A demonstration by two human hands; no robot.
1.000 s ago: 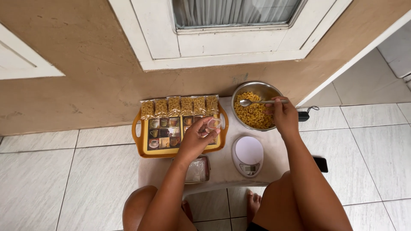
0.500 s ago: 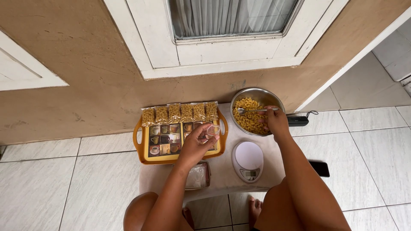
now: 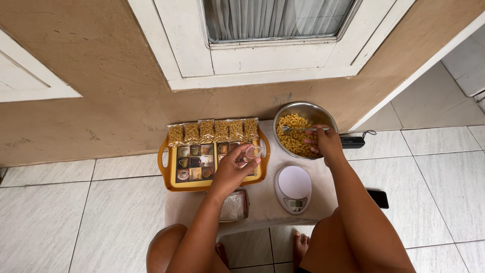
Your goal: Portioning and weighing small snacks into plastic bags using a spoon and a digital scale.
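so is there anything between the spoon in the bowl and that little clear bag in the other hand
Nothing visible stands between them. The right hand holds the spoon over the pasta in the steel bowl; the left hand holds the small clear bag above the orange tray. Only bare mat and the tray's right handle lie between.

The left hand (image 3: 233, 169) hides part of the tray (image 3: 166, 174); the stack of clear bags (image 3: 233, 206) lies partly under its wrist. The scale's (image 3: 294, 188) display is too small to read.
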